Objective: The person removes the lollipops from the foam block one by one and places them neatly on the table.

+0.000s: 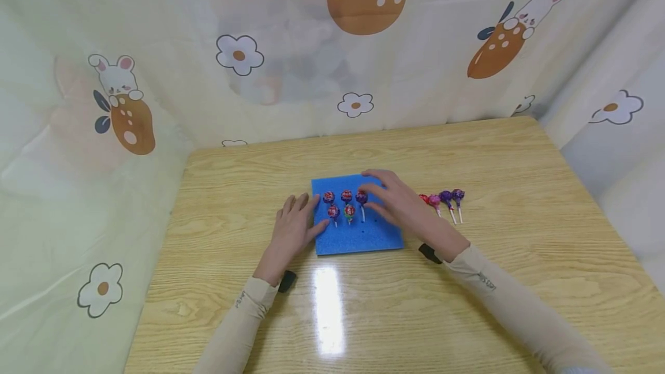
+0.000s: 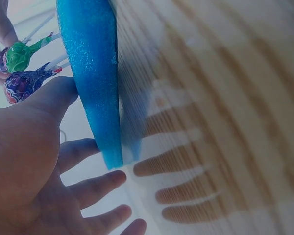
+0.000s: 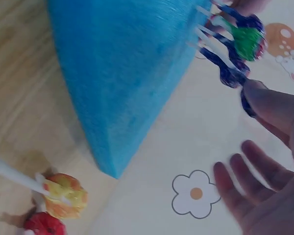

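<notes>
A blue foam block [image 1: 381, 238] lies on the table with several wrapped lollipops standing in it, among them a green and red one [image 1: 350, 211] and a purple and red one [image 1: 333, 211]. My right hand [image 1: 400, 204] pinches a dark purple lollipop [image 1: 361, 197] by its head between thumb and finger, its white stick pointing down toward the foam. Whether the stick tip sits in the foam I cannot tell. My left hand [image 1: 295, 225] rests at the foam's left side, fingers spread and mostly straight, the thumb touching the block.
Right of the foam, several loose lollipops lie in a row, including a pink one [image 1: 434, 201] and a purple one [image 1: 458, 194]. A yellow and orange lollipop [image 3: 64, 196] lies there in the right wrist view. A patterned curtain [image 1: 291, 85] borders the wooden table [image 1: 234, 189].
</notes>
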Available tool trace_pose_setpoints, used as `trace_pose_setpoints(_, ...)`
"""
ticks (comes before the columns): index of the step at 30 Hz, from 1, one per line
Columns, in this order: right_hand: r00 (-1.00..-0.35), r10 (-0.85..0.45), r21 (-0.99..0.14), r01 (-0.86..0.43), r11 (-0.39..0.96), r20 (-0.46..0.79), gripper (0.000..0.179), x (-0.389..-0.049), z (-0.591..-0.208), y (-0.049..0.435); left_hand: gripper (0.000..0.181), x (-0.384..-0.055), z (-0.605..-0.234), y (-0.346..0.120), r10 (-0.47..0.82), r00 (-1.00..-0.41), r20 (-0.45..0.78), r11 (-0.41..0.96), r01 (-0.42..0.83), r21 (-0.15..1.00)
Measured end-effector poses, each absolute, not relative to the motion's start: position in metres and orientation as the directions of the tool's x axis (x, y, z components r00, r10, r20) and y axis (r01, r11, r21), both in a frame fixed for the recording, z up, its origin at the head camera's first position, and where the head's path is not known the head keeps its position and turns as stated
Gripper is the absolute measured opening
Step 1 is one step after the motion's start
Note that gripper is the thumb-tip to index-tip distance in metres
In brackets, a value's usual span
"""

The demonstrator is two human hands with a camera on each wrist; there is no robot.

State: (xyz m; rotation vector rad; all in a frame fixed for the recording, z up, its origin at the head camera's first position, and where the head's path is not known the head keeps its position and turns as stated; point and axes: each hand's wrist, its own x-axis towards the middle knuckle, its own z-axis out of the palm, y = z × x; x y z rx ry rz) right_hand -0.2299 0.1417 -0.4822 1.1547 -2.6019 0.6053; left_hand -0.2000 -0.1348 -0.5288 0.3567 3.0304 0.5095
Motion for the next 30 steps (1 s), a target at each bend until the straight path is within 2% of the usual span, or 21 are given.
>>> trace_pose_setpoints(5,-0.761,-0.625,-0.387,-0.637,0.666,0.176,0.033,-0.238,-0.478,0.144,0.070,-0.200,-0.529,-0.135,0.230,-0.973,-0.015,0.921,0.213,0.328)
trace_pose_setpoints(9,-0.774,-0.629,-0.462,-0.586,0.666,0.075,0.031,-0.246,-0.480,0.147,0.070,-0.199,-0.530,-0.135,0.232,-0.972,-0.022,0.922,0.213,0.325)
trace_pose_setpoints(17,-0.762,-0.647,-0.526,-0.555,0.644,0.012,0.032,-0.252,-0.483,0.151,0.071,-0.200,-0.530,-0.135,0.233,-0.972,-0.021,0.921,0.213,0.326)
trace_pose_setpoints(30,-0.784,-0.620,-0.579,-0.489,0.652,-0.037,0.034,-0.249,-0.477,0.168,0.070,-0.200,-0.532,-0.136,0.236,-0.972,-0.007,0.918,0.221,0.328)
